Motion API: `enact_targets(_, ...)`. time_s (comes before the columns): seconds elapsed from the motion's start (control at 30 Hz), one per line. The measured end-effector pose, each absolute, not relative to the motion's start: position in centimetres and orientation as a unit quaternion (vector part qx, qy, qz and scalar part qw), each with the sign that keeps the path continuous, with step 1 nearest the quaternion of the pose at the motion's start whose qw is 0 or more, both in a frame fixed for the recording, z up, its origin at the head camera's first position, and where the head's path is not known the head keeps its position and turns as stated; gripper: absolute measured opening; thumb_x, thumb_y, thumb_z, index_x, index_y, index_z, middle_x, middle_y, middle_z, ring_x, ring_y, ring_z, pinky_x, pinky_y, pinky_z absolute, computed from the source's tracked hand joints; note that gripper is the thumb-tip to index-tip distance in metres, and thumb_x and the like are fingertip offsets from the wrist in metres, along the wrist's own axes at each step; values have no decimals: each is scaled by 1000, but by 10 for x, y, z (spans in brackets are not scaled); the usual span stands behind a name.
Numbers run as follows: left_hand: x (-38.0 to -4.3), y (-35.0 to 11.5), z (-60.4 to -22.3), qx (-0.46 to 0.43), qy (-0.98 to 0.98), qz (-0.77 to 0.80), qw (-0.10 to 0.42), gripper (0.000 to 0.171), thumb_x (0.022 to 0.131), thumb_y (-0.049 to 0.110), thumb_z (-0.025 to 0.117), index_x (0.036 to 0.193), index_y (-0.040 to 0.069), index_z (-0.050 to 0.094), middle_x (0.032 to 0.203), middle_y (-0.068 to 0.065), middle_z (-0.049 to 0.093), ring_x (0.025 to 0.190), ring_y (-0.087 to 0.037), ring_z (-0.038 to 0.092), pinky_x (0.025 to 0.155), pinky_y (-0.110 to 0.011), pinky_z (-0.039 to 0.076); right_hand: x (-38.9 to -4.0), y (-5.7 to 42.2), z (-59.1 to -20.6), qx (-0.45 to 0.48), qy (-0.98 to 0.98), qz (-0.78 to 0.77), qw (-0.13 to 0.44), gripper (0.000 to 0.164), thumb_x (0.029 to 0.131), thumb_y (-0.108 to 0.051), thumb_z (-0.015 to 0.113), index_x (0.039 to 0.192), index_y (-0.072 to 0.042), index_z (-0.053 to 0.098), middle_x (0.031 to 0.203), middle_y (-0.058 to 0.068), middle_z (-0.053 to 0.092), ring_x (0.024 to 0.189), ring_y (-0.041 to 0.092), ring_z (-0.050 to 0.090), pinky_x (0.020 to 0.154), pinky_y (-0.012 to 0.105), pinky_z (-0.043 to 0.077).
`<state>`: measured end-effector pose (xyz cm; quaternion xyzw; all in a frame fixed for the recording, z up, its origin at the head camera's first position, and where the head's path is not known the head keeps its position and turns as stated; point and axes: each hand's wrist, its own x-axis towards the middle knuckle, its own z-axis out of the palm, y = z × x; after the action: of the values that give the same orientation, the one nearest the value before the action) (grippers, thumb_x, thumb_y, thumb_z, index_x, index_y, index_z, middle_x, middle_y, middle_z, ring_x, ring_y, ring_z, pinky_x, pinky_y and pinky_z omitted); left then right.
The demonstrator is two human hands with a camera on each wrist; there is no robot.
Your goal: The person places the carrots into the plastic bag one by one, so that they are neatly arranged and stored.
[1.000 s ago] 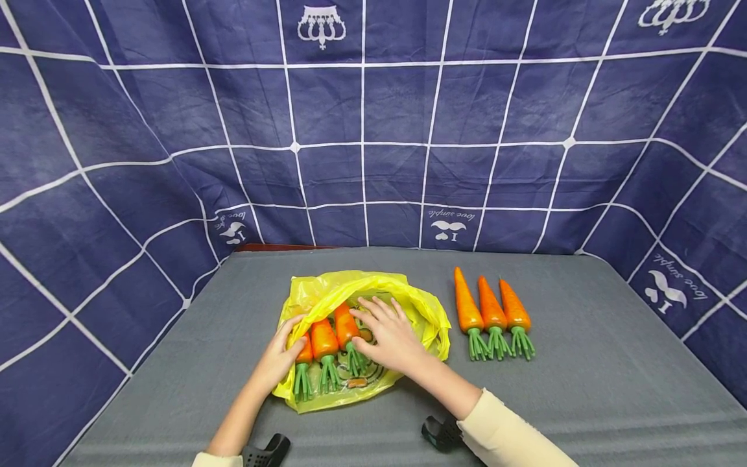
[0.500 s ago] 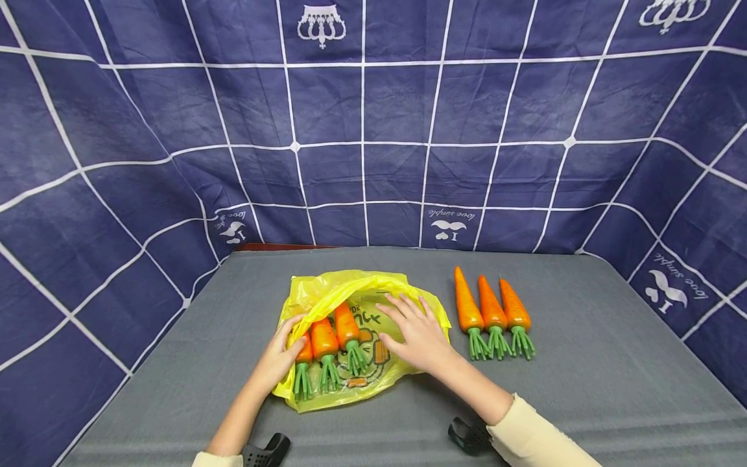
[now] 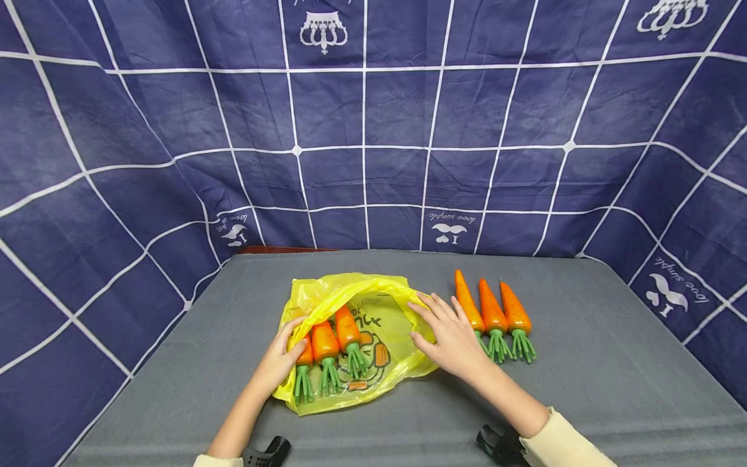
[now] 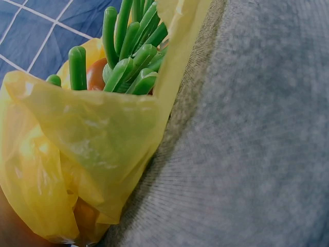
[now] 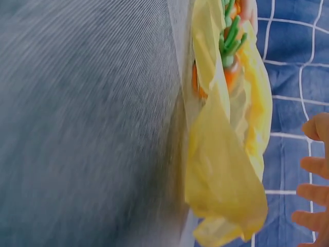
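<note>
A yellow plastic bag [image 3: 403,334] lies on the table, its mouth spread toward me. Inside, toward its left side, are three orange carrots [image 3: 325,340] with green stalk ends pointing at me. My left hand [image 3: 274,363] grips the bag's left edge, thumb by the leftmost carrot. In the left wrist view the bag [image 4: 97,134] covers most of that hand, and green carrot stalks [image 4: 126,67] rise above its rim. My right hand [image 3: 452,337] hovers with spread fingers at the bag's right edge, holding nothing. In the right wrist view its fingers [image 5: 312,193] are apart from the bag [image 5: 221,159].
Three more carrots [image 3: 492,308] lie side by side on the grey table [image 3: 601,337], right of the bag; my right hand partly covers the nearest one. A blue cloth [image 3: 397,175] with white grid lines hangs behind and at both sides.
My right hand has moved right, from over the carrots in the bag to the bag's right edge. The left hand keeps its grip, and the carrots have barely shifted.
</note>
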<state>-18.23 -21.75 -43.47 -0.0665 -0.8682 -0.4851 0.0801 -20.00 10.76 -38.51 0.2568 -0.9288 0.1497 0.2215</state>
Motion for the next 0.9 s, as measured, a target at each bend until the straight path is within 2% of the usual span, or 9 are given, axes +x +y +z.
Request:
enact_targets(0.4, -182, -218, -437, -70, -868, -484, 84, 44, 92, 19, 52, 133, 9, 40, 139, -17, 38, 130, -36, 31, 101, -58, 26, -194, 148, -382, 216, -942, 152, 208, 48, 82, -34, 60, 127, -18, 53, 139, 6, 44, 129, 31, 39, 107, 54, 16)
enact_targets(0.9, -182, -218, -433, -68, -866, -490, 75, 44, 93, 15, 50, 135, 9, 38, 140, -15, 36, 132, -34, 29, 102, -58, 25, -204, 201, -388, 180, -950, 135, 216, 46, 83, -29, 59, 125, -13, 54, 137, 13, 45, 125, 37, 39, 103, 57, 19)
